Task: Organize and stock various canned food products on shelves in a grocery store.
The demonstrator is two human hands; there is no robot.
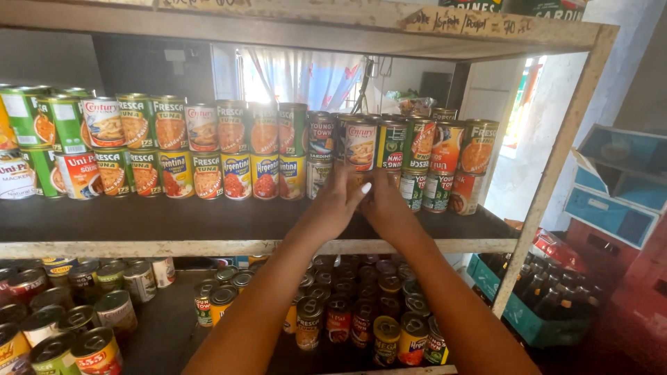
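Careful, both your left hand (338, 201) and right hand (384, 203) close around one can (363, 182) under the two-high stack (360, 144); a tug could topple it.

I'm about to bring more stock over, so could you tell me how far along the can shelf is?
Done: the middle shelf carries a back row of cans stacked two high, labels facing out. In hand: the left hand and right hand meet at a can in the right part of that row; their grip is hidden. Left: that shelf's front is bare, and the lower shelf's cans stand in loose clusters.
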